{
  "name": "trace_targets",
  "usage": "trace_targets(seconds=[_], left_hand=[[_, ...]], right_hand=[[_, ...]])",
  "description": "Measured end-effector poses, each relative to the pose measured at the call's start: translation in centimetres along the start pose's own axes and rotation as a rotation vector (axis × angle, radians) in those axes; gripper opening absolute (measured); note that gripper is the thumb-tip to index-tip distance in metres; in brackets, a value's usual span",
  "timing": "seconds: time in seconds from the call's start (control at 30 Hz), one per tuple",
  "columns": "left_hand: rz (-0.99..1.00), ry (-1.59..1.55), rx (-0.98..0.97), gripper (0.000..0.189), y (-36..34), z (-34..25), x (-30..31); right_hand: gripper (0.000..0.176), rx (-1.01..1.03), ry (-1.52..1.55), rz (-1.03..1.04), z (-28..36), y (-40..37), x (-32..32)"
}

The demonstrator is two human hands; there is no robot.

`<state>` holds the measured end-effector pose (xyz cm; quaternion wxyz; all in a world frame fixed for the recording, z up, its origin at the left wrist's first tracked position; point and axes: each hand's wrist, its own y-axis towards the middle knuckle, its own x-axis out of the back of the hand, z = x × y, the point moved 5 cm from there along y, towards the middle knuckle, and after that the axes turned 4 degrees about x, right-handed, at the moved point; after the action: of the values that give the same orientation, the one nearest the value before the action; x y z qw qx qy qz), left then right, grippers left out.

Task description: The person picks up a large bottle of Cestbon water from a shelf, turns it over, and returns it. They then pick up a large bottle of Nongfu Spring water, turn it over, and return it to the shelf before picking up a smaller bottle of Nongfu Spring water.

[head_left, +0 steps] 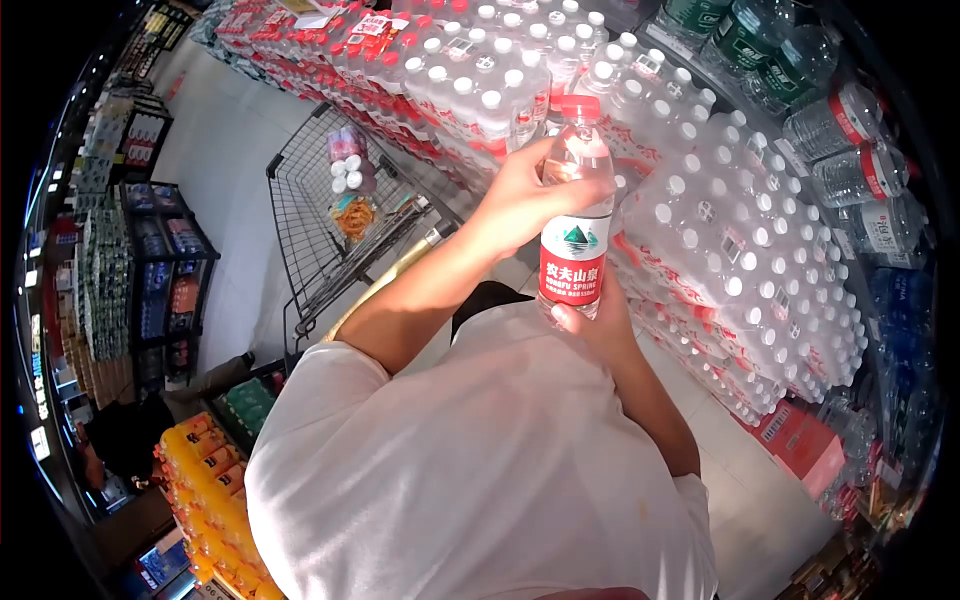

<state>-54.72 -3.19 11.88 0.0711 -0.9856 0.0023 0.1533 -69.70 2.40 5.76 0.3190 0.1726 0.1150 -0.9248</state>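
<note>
A clear water bottle (pixel 575 240) with a red cap and a red and white label stands nearly upright in front of my chest. Around its upper part wrap the fingers of my left hand (pixel 530 195), with the thumb across the front. My right hand (pixel 597 322) holds the bottle at its base, thumb on the lower front and the other fingers mostly hidden behind it. Just beyond the bottle are stacked packs of white-capped water bottles (pixel 700 200).
A wire shopping cart (pixel 300 190) stands at the left, holding a white-topped pack (pixel 350 172) and an orange-brown bag (pixel 354 218). Orange drink bottles (pixel 205 480) are at the lower left. Large bottles (pixel 860 175) line the right, above a pink box (pixel 797 445).
</note>
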Motion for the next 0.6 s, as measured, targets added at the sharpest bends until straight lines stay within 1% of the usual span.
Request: trace_targets(seconds=[0.07, 0.17, 0.2, 0.23, 0.3, 0.33, 0.4, 0.43, 0.5, 0.53, 0.6], left_hand=[[0.027, 0.021, -0.028, 0.043, 0.3, 0.6, -2.0], [-0.027, 0.034, -0.013, 0.045, 0.8, 1.0, -4.6], [-0.010, 0.021, -0.007, 0.049, 0.9, 0.8, -5.4], [0.049, 0.042, -0.007, 0.060, 1.2, 1.0, -6.0], [0.101, -0.038, -0.076, 0.073, 1.6, 1.0, -7.2], [0.127, 0.086, -0.117, 0.084, 1.9, 1.2, -7.3], [0.212, 0.163, -0.115, 0.077, 2.1, 2.5, -7.8], [0.266, 0.209, -0.092, 0.073, 2.1, 2.7, -8.1], [0.264, 0.290, 0.017, 0.067, 2.1, 2.7, -8.1], [0.242, 0.318, -0.006, 0.058, 2.6, 2.3, -7.7], [0.219, 0.289, -0.021, 0.056, 3.7, 2.0, -6.6]], right_hand=[[0.060, 0.027, 0.014, -0.006, 0.3, -1.1, 1.5], [0.058, 0.018, -0.003, -0.005, 1.5, -2.7, 3.5], [0.059, 0.055, -0.051, -0.027, 1.5, -2.9, 4.3], [0.060, 0.098, -0.100, -0.043, 1.2, -3.2, 5.2], [0.063, 0.159, -0.160, -0.102, 2.0, -3.3, 6.1], [0.064, 0.197, -0.190, -0.122, 2.6, -3.2, 6.5], [0.067, 0.310, -0.307, -0.164, 3.2, -2.5, 7.5], [0.067, 0.326, -0.322, -0.198, 3.6, -2.1, 7.9], [0.069, 0.351, -0.350, -0.279, 4.7, -1.4, 8.4], [0.075, 0.354, -0.488, -0.293, 4.9, -1.0, 8.9], [0.079, 0.337, -0.537, -0.289, 5.2, 0.4, 9.5]])
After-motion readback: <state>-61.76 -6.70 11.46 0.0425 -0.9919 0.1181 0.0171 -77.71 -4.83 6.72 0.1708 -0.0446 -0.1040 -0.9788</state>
